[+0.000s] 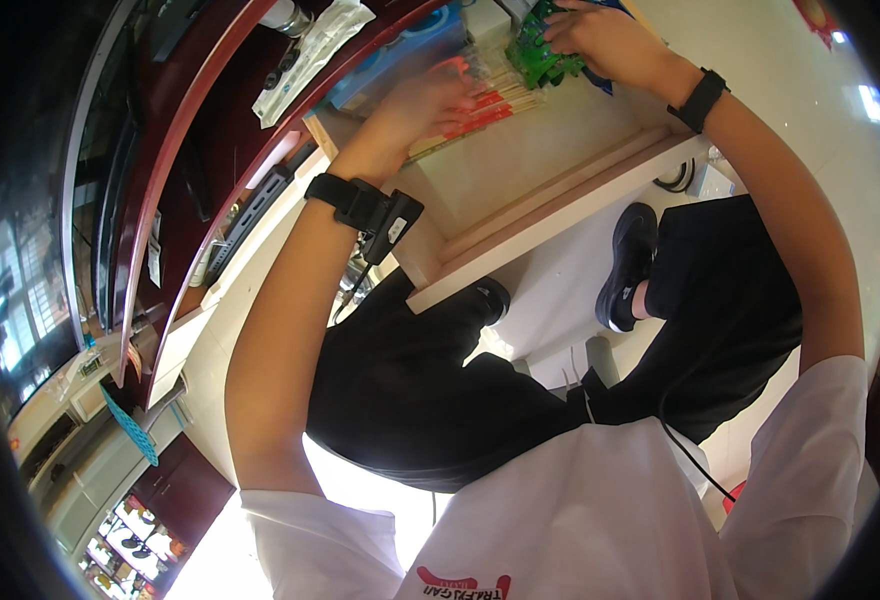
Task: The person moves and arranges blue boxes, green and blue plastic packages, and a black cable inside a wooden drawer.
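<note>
A pulled-out wooden drawer (519, 229) lies before me, with things gathered at its far end. My left hand (436, 105), blurred, is over a bundle of thin wooden sticks in red-printed wrapping (489, 105). Whether its fingers hold anything is unclear. My right hand (609, 41) touches a crumpled green plastic packet (536, 52) at the drawer's far right. Its fingers lie against the packet, but their grip cannot be made out. A blue box (410, 56) sits at the far left, and a small white box (485, 21) is beside it.
Left of the drawer, a dark red cabinet top (219, 90) carries a plastic packet (312, 56). A dark slotted device (249, 217) sits on a shelf below. Under the drawer are my black shoe (626, 259) and a coiled black cable (676, 180).
</note>
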{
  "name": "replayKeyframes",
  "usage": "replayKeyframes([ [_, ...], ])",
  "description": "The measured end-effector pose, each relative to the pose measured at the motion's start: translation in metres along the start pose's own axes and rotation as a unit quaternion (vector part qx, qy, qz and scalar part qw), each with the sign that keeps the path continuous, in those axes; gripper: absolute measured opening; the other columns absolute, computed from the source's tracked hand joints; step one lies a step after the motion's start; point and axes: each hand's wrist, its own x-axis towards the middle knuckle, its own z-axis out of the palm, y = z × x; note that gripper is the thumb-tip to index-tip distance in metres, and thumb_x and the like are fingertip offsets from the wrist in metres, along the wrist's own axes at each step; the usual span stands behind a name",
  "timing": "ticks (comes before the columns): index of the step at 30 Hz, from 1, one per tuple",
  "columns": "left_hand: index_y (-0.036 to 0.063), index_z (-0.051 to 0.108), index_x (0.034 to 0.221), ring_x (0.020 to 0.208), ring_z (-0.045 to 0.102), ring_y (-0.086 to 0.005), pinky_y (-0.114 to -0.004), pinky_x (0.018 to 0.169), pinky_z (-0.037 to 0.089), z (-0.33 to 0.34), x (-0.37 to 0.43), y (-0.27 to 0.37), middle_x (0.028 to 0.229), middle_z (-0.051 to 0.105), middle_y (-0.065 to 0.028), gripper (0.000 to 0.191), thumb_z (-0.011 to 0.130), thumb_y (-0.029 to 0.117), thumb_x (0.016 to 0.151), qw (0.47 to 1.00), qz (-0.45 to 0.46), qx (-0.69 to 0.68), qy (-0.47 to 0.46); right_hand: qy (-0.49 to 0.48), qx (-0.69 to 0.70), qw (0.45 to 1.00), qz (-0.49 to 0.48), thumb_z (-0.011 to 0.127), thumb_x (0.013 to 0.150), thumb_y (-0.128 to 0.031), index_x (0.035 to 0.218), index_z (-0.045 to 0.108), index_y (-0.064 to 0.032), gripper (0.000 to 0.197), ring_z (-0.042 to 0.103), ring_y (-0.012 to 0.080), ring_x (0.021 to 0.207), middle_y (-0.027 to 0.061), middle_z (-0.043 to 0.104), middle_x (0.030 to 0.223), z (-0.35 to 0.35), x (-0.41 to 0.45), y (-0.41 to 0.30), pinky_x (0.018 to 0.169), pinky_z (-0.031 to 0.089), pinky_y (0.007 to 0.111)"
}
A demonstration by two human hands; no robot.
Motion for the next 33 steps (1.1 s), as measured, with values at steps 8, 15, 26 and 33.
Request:
replayKeyframes([
  [8, 0.0008, 0.06, 0.128, 0.113, 0.066, -0.0213, -0.034, 0.102, 0.052, 0.01, 0.01, -0.002, 0.125, 0.069, -0.0119, 0.037, 0.06, 0.024, 0.099, 0.999, -0.024, 0.032, 0.022, -0.132, -0.234, 0.963, 0.005, 0.066, 0.084, -0.021, 0.101, 0.076, -0.0151, 0.021, 0.063, 0.0236, 0.109, 0.0051, 0.069, 0.105, 0.011, 0.024, -0.049, 0.112, 0.039, 0.043],
  [15, 0.0029, 0.068, 0.118, 0.104, 0.069, -0.0245, -0.035, 0.095, 0.054, 0.03, 0.055, -0.013, 0.118, 0.071, -0.0109, 0.03, 0.064, 0.022, 0.096, 0.871, 0.167, 0.455, 0.078, -0.156, -0.27, 0.95, -0.02, 0.069, 0.084, -0.022, 0.13, 0.066, -0.0194, 0.046, 0.047, 0.0179, 0.137, 0.0022, 0.061, 0.129, 0.064, 0.022, -0.052, 0.117, 0.037, 0.044],
  [26, 0.0044, 0.056, 0.129, 0.128, 0.055, -0.0315, -0.046, 0.101, 0.052, 0.035, 0.086, -0.05, 0.128, 0.059, -0.0127, 0.06, 0.08, 0.032, 0.082, 0.705, 0.301, 0.641, 0.033, -0.2, -0.285, 0.937, 0.016, 0.063, 0.091, -0.026, 0.129, 0.069, -0.0201, 0.039, 0.043, 0.0181, 0.144, 0.0011, 0.057, 0.145, 0.072, 0.024, -0.059, 0.118, 0.035, 0.048],
  [33, 0.0079, 0.06, 0.124, 0.117, 0.057, -0.0305, -0.043, 0.097, 0.053, 0.047, 0.096, -0.076, 0.122, 0.057, -0.0097, 0.059, 0.081, 0.04, 0.08, 0.624, 0.342, 0.687, 0.146, -0.166, -0.282, 0.945, 0.017, 0.062, 0.091, -0.027, 0.119, 0.074, -0.0209, 0.031, 0.047, 0.016, 0.134, -0.0009, 0.059, 0.129, 0.071, 0.028, -0.058, 0.117, 0.037, 0.045],
])
